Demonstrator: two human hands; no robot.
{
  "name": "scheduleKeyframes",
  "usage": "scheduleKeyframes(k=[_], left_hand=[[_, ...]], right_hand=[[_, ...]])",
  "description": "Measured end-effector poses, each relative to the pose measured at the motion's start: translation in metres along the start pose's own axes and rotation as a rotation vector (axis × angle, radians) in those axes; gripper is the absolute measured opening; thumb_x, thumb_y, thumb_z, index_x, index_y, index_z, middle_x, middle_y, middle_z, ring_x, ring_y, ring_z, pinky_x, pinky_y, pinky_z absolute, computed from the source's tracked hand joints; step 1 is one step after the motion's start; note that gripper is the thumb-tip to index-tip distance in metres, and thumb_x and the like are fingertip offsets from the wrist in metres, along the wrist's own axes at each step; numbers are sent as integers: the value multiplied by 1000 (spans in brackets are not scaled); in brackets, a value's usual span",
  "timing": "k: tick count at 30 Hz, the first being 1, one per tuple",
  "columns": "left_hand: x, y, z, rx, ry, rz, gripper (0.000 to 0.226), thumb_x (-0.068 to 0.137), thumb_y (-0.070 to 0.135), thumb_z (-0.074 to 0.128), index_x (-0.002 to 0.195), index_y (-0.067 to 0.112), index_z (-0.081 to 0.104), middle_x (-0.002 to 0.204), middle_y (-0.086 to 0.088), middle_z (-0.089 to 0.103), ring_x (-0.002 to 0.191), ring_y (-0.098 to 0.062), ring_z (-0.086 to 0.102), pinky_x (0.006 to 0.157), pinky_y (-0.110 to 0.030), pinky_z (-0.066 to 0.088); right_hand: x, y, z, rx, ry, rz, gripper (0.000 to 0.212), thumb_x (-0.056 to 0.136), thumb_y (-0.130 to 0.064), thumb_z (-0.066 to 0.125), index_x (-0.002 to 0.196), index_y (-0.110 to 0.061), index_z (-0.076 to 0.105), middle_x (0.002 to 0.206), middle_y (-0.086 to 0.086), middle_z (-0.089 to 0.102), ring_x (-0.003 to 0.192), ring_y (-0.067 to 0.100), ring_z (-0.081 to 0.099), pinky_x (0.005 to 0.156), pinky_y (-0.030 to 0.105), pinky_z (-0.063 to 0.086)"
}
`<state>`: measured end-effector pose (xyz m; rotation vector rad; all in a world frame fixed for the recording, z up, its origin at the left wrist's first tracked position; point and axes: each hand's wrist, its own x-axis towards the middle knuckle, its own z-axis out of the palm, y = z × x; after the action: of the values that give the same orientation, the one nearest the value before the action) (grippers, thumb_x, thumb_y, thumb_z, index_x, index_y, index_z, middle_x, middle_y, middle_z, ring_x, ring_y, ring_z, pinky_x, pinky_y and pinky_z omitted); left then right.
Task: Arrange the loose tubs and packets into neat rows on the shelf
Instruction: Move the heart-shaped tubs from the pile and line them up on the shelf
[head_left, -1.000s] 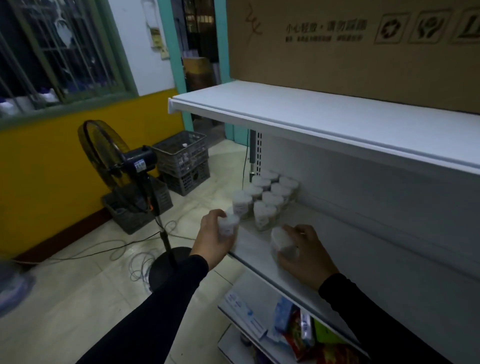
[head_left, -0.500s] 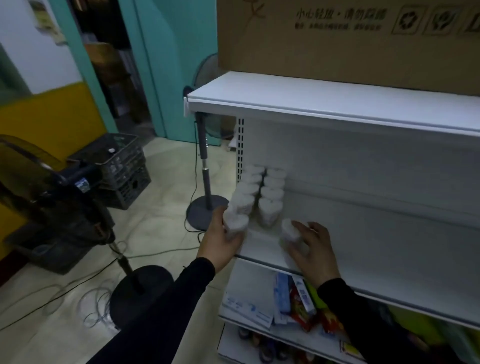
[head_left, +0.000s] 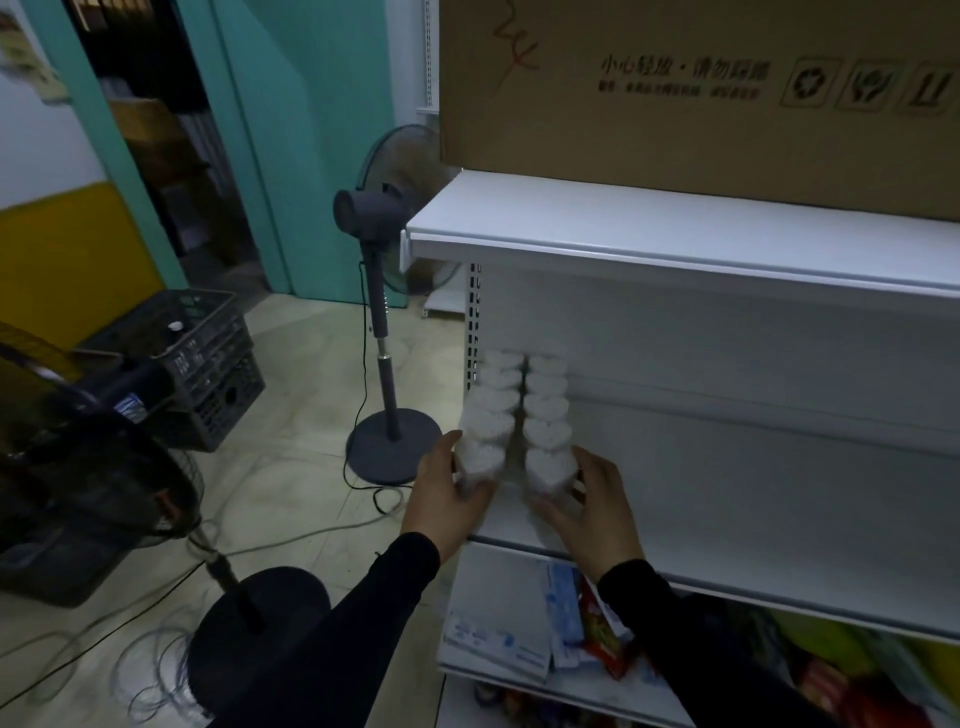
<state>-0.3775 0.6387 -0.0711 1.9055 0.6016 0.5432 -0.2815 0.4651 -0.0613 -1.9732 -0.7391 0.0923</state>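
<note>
Tub rows (head_left: 519, 410) seemingly front-to-back

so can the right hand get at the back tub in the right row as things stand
Probably not directly: the right hand grips the front tub, and the tubs between stand in front of the back tub; reaching over them looks possible.

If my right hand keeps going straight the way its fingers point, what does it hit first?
The right hand already grips the front tub of the right row. Pushed on toward the back of the shelf, that tub would likely meet the second tub in that row first.
</note>
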Motion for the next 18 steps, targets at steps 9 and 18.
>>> scheduleKeyframes(k=[9,18], left_hand=[[9,-4,4,25,-10,11,69,77,41,70,139,33,40,133,5,51,115,-10,55,94,-34,54],[7,0,5,23,-7,11,69,78,36,73,139,33,41,133,3,48,116,-14,54,95,-38,53]], right_hand=[[3,5,3,-25,8,-7,69,80,-27,76,140,-20,42,124,-3,40,108,12,52,96,22,43],[7,3,6,-16,-6,7,71,80,-30,76,140,-22,40,124,-4,39,112,14,50,97,22,41]])
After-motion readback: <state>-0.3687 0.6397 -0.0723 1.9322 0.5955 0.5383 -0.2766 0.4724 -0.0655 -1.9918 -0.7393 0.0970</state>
